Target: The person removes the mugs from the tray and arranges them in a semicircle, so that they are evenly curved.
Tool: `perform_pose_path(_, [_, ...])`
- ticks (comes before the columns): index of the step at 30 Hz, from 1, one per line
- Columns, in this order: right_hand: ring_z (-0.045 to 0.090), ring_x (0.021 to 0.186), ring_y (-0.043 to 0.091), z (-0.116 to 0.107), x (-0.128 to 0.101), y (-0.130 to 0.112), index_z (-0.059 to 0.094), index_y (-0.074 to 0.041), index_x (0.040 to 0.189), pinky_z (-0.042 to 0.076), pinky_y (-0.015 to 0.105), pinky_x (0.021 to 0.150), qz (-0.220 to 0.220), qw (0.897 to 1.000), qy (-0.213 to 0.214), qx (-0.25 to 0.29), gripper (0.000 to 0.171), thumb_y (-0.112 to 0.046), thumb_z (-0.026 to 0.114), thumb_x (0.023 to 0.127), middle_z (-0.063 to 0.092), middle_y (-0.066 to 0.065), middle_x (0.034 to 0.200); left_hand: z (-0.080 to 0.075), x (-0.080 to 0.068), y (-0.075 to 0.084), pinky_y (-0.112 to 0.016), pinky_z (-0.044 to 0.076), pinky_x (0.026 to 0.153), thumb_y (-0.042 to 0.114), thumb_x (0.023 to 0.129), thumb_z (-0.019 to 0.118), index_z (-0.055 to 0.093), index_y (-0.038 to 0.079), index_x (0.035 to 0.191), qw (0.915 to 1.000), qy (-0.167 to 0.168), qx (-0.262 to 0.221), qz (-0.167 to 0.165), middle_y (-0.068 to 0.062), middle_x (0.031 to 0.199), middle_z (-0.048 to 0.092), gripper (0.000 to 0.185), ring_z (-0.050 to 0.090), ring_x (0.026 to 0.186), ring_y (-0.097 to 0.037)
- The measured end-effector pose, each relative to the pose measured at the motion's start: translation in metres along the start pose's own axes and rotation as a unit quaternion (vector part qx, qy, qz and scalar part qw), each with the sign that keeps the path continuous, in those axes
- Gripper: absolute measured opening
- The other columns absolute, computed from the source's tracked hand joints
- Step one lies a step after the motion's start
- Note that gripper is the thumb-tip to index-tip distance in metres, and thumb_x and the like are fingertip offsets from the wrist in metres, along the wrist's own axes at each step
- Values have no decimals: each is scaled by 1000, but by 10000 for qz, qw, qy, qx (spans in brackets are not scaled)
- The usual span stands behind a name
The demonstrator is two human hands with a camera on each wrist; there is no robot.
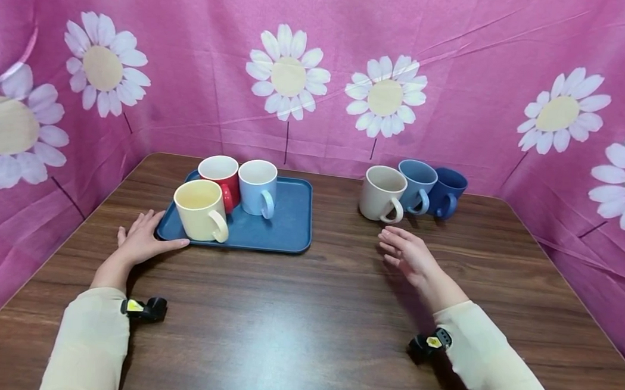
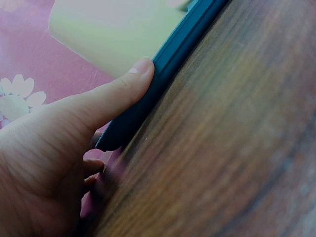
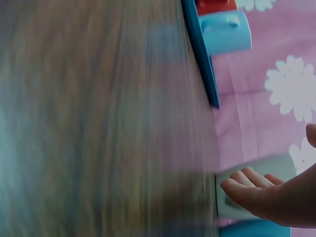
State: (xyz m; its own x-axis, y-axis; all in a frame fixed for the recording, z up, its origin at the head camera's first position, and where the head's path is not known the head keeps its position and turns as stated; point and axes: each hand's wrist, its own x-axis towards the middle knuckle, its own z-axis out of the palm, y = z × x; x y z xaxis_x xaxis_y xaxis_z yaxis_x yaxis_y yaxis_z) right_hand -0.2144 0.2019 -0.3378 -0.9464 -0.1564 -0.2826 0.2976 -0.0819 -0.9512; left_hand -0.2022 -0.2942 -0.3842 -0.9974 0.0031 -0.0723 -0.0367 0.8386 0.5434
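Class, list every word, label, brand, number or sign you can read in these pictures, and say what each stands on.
None: no readable text anywhere.
The yellow tags on the wrist cameras are too small to read.
The mugs, such as the yellow mug, and the blue tray are plain.
The pink cloth bears only daisies.

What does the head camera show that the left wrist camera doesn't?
Only the head view shows the whole scene: the right hand open above the table, three mugs on the tray, and a beige mug, light blue mug and dark blue mug standing off it. Only the left wrist view shows, close up, the thumb pressed against the tray's rim. Both show the left hand, the blue tray and the yellow mug.
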Motion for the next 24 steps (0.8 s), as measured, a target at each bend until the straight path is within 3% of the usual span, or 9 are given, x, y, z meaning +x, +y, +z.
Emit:
perform_pose_path(6, [35,117,29,22,-3,6,22,6,131,22,44,96,86,9996,-263,77,53,-15,48,89,56,6,106,1,1,0,-66,-9,84,59,68,58,15,-2,135,10000,-5,0,3,-33,135,6,100,-3,123,-45])
perform_pose_path(12, [32,118,34,55,1,11,26,6,130,24,45,95,86,9983,-562,135,50,-13,47,89,40,22,126,0,-1,1,-66,-9,84,58,69,58,15,-3,135,10000,-17,9,-19,-33,135,6,99,-3,123,-45])
perform_pose_path(24, [35,116,37,114,8,11,35,9,125,27,46,94,-149,9931,-1143,196,43,-6,48,87,42,26,122,0,0,1,-66,-8,84,58,70,58,15,-3,135,10000,-16,12,-20,-33,134,7,99,-2,123,-45])
